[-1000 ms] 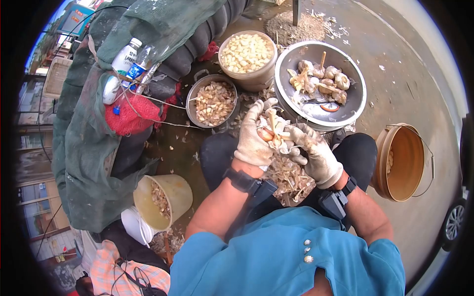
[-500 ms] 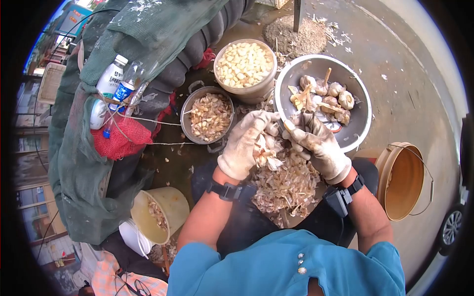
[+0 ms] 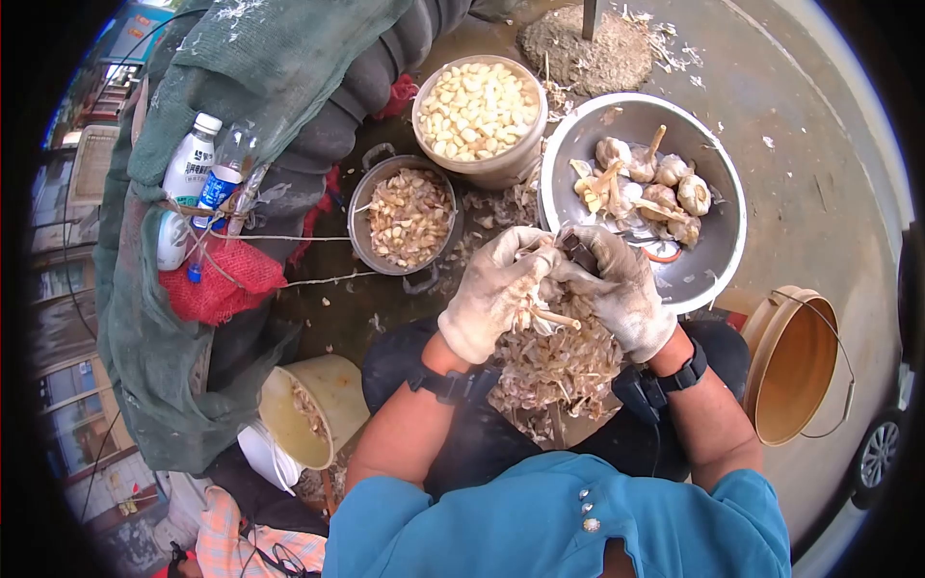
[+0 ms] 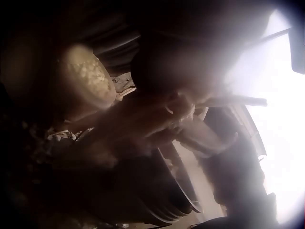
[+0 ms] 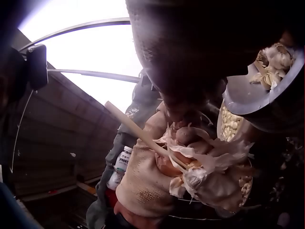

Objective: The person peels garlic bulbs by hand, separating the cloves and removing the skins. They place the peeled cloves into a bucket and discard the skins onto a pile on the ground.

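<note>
A wet, scuffed ground (image 3: 795, 207) carries everything here, out in the open, with dark green netting (image 3: 149, 385) draped along the left side. Beyond the hands stands the wide metal bowl (image 3: 708, 252) holding whole garlic bulbs (image 3: 665, 188); its near rim comes close to the right hand, so the room is tightest that way. A tan bucket (image 3: 805, 356) leans on its side farther right, a tub (image 3: 503, 171) of pale cloves sits ahead and to the left of the bowl, and a two-handled pot (image 3: 357, 231) of loose cloves lies to the left of the hands. Below the hands a heap of papery skins (image 3: 559, 376) fills the space between the knees. Both gloved hands meet above it: the left hand (image 3: 489, 294) has its fingers curled around a garlic bulb (image 5: 207, 183), while the right hand (image 3: 628, 294) bends its fingers in against it, and I cannot tell whether that grip is clamped on anything. The bulb sits between the two, nearer the left, and its long axis follows the stem (image 3: 557, 318), which juts rightward and slightly back toward the person.
</note>
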The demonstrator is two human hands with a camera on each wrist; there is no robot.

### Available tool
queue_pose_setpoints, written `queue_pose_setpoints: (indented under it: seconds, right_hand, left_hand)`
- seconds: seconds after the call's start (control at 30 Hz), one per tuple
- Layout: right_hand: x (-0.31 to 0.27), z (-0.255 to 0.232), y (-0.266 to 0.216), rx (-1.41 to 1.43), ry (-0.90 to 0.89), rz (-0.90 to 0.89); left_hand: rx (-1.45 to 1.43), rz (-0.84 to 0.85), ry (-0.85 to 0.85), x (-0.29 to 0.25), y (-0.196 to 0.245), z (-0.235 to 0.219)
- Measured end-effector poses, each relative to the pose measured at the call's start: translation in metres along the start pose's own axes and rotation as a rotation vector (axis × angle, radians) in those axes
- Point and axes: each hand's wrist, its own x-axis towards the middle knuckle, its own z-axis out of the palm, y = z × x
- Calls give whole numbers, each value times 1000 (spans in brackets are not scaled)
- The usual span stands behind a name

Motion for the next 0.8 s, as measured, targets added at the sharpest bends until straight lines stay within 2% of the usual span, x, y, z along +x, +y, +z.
queue_pose_setpoints:
  seconds: [0.1,0.17,0.2,0.27,0.3,0.33,0.37,0.43,0.47,0.53,0.57,0.63,0.7,0.77,0.8]
  right_hand:
    - [-1,2,-8,106,-66,24]
    - [-1,9,-11,516,-44,65]
    - [1,8,-16,516,-47,65]
    - [8,1,-30,321,-148,337]
    - [9,1,-30,321,-150,337]
    - [10,0,-30,443,-139,322]
    - [11,-1,-30,563,-129,306]
    - [13,-5,-26,528,-156,321]
    - [13,-6,-22,658,-200,343]
    - [10,-2,-14,821,-223,381]
    - [11,-1,-15,819,-227,382]
    - [12,1,-17,939,-236,395]
    - [13,3,-12,969,-254,380]
    - [14,4,-11,1071,-278,427]
    - [15,5,-11,1071,-283,428]
  left_hand:
    - [71,28,22,-4,2,3]
    - [123,47,36,-5,1,2]
    - [93,40,31,-4,-2,0]
    - [64,34,29,-4,-3,-3]
    - [75,102,-24,-5,-3,-4]
    - [85,171,-77,-6,-3,-5]
    - [85,174,-77,-6,-3,-5]
    - [15,116,-101,-8,-1,-7]
    - [14,117,-100,-8,-1,-7]
    - [78,174,65,-8,-2,-6]
    - [76,176,69,-7,0,-9]
    - [-73,266,273,-4,5,-18]
    - [-35,431,363,-7,11,-32]
    - [-7,461,593,-13,15,-39]
    - [70,426,649,-15,18,-44]
